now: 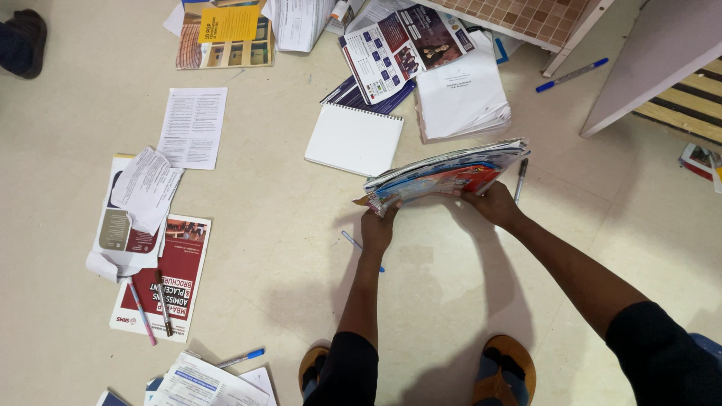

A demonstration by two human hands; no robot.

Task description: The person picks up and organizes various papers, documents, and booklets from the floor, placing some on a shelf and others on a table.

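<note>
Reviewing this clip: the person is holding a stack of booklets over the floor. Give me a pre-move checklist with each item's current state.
1. Left hand grips the stack of booklets at its lower end: ok.
2. Right hand supports the stack's other side: ok.
3. Stack edges squared: not ok, covers are fanned and uneven.
4. Stack lifted off the floor: cannot tell.
5. Floor below free of loose items: not ok, a blue pen lies by the left hand and a dark pen by the right.

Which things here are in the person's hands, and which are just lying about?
In hand: stack of magazines, in left hand and right hand.

Lying about: spiral notepad, red brochure, blue pen, loose printed sheet.
</note>
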